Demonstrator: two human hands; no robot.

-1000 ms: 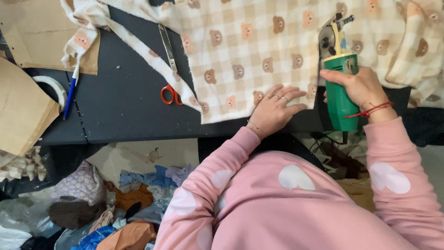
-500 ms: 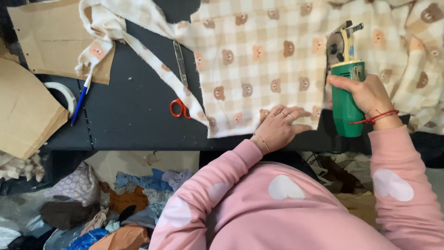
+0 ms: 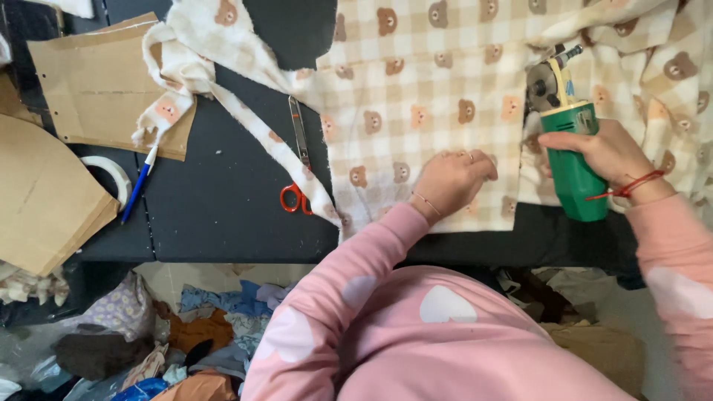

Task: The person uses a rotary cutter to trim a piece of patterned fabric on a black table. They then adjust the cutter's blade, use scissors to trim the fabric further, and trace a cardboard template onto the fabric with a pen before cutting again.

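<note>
Dark work table (image 3: 223,215) with a straight front edge, heap of mixed fabric scraps (image 3: 171,341) on the floor below at left, pale floor patch (image 3: 631,304) at right, soft even light

Sewing/cutting workshop: dark surface (image 3: 223,200) with checked bear-print fabric (image 3: 431,82), cardboard patterns (image 3: 52,193), scissors (image 3: 298,160), green electric rotary cutter (image 3: 575,152), fabric scraps heaped on the floor (image 3: 163,334).
</note>
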